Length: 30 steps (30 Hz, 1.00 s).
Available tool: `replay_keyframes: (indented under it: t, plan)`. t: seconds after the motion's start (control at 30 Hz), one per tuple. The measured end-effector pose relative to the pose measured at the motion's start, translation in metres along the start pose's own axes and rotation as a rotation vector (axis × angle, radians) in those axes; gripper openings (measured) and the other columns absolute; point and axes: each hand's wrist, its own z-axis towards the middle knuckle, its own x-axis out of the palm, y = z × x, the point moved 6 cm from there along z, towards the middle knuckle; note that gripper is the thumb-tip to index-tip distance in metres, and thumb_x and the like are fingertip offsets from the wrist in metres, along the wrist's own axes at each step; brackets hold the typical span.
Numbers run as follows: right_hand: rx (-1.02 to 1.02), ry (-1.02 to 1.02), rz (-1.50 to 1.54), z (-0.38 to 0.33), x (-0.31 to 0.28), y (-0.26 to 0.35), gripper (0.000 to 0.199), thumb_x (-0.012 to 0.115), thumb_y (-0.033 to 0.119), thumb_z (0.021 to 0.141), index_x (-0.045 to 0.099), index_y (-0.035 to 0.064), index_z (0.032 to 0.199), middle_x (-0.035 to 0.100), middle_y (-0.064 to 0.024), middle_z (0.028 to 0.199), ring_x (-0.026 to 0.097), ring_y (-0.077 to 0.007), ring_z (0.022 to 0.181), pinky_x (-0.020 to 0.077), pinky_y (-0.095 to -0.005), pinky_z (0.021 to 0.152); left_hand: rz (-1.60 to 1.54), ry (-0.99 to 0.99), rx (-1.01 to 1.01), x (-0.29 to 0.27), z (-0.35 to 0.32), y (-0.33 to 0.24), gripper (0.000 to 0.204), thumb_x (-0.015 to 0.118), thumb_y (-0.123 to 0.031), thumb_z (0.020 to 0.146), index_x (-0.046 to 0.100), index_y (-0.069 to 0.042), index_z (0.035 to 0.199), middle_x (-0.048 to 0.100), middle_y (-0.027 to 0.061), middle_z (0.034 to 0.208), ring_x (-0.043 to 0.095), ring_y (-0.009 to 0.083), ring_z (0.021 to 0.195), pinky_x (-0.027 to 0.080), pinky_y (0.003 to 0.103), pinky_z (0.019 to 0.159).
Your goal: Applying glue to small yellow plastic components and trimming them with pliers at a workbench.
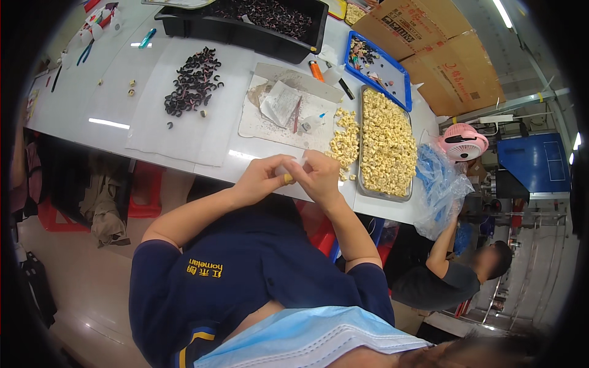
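My left hand (262, 179) and my right hand (317, 176) meet at the table's front edge, with fingers pinched together. Something small is partly hidden between them, with a whitish bit and a yellow bit (288, 178) showing; its kind I cannot make out. Just beyond my hands lies a worn cardboard sheet (254, 126), carrying a crumpled white paper (281, 104), a thin brownish stick (297, 116) and a small clear bottle with a blue tip (313, 122). Beside my right hand are loose small cream-yellow pieces (345, 144). A clear tray (360, 178) heaped with the same pieces stands to their right.
Black curved pieces (193, 83) lie on a white sheet (144, 132) at left. Behind stand a black bin (184, 27), an orange lighter (316, 70), a blue tray (392, 64) and cardboard boxes (454, 73). A plastic bag (445, 190), pink fan (461, 142) and another person (448, 279) are at right.
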Motion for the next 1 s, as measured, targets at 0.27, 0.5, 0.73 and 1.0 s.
replay_keyframes:
  t: [0.27, 0.5, 0.73, 1.0]
  plan:
    - [-0.149, 0.015, 0.065, 0.001, -0.003, 0.01, 0.039, 0.07, 0.026, 0.074, 0.045, 0.0081, 0.05, 0.043, -0.0059, 0.044, 0.043, -0.0203, 0.036, 0.0314, -0.0316, 0.036, -0.188, 0.275, -0.154, 0.005, -0.011, 0.011, 0.026, 0.061, -0.019, 0.087, 0.059, 0.0, 0.105, 0.063, 0.0007, 0.082, 0.055, 0.0047, 0.073, 0.045, 0.021, 0.064]
    - [-0.334, 0.099, 0.149, 0.014, -0.008, 0.021, 0.035, 0.069, 0.016, 0.071, 0.042, 0.009, 0.049, 0.039, -0.0055, 0.044, 0.04, -0.0216, 0.036, 0.0296, -0.0324, 0.036, -0.39, 0.325, -0.148, 0.005, -0.003, -0.016, 0.025, 0.062, -0.019, 0.086, 0.059, 0.001, 0.1, 0.064, 0.0068, 0.087, 0.063, 0.0153, 0.083, 0.051, 0.027, 0.078]
    - [-0.449, 0.159, 0.155, 0.018, -0.009, 0.026, 0.036, 0.068, 0.018, 0.071, 0.041, 0.0098, 0.049, 0.04, -0.004, 0.045, 0.042, -0.0208, 0.036, 0.0315, -0.0316, 0.036, -0.353, 0.379, -0.098, 0.004, -0.002, -0.023, 0.025, 0.064, -0.019, 0.085, 0.061, -0.001, 0.102, 0.064, 0.0056, 0.086, 0.062, 0.0139, 0.082, 0.049, 0.027, 0.077]
    - [-0.497, 0.184, 0.208, 0.023, -0.008, 0.029, 0.039, 0.068, 0.018, 0.072, 0.038, 0.0102, 0.048, 0.038, -0.0039, 0.044, 0.04, -0.0209, 0.035, 0.0297, -0.032, 0.035, -0.443, 0.396, -0.141, 0.004, -0.001, -0.025, 0.025, 0.066, -0.021, 0.083, 0.061, -0.001, 0.097, 0.064, 0.0069, 0.084, 0.064, 0.0192, 0.08, 0.052, 0.031, 0.075]
